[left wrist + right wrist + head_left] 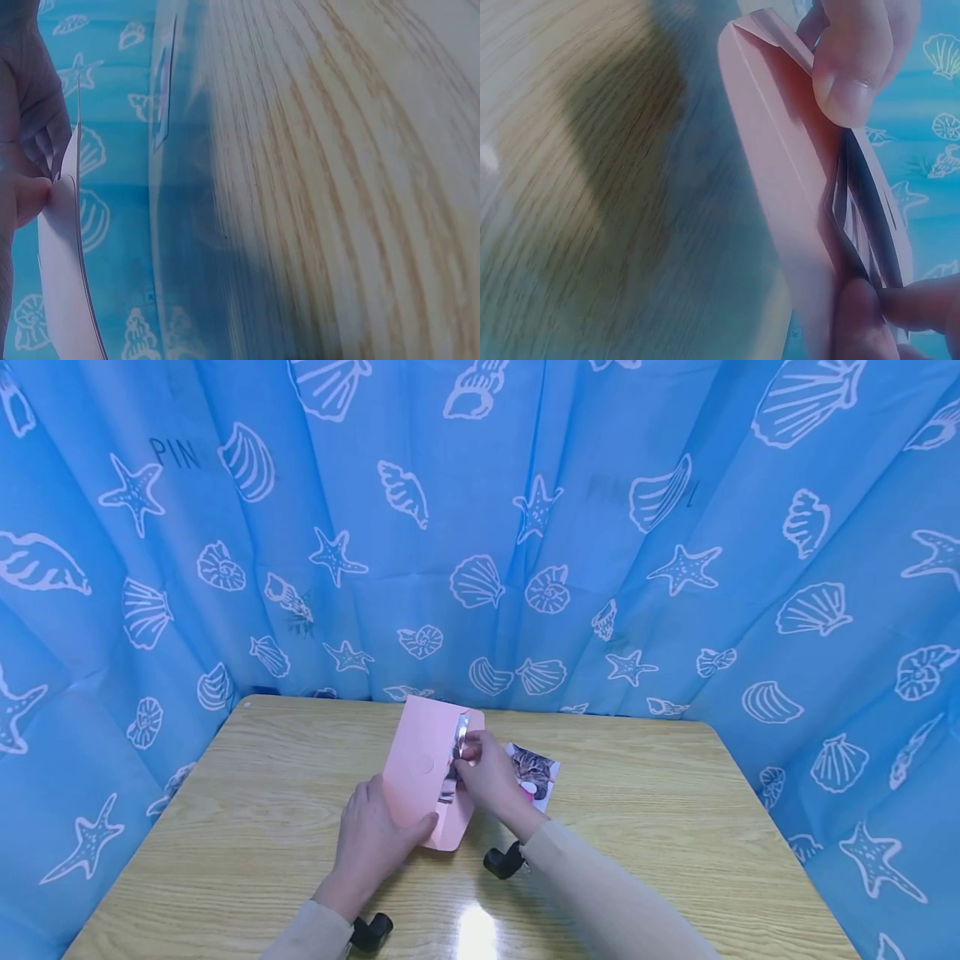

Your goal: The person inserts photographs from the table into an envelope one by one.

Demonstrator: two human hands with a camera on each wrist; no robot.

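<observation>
My left hand [373, 831] grips a pink envelope [414, 752] by its lower edge, thumb on the front, and holds it tilted up above the table. The envelope's flap stands open on the right side. At that opening my right hand [489, 774] pinches glossy photos [452, 772] that sit partly inside. In the right wrist view the pocket gapes, with dark, shiny photo edges [853, 217] between its walls; the right fingertips [860, 319] are at them, and the left thumb [847, 97] presses the envelope's edge higher up.
Right of the envelope, a cat picture [534, 770] lies on the wooden table [637, 810], partly behind the right wrist. A small pink and white object [529, 789] overlaps it. Behind the table's far edge hangs a blue curtain [465, 510] with shell prints.
</observation>
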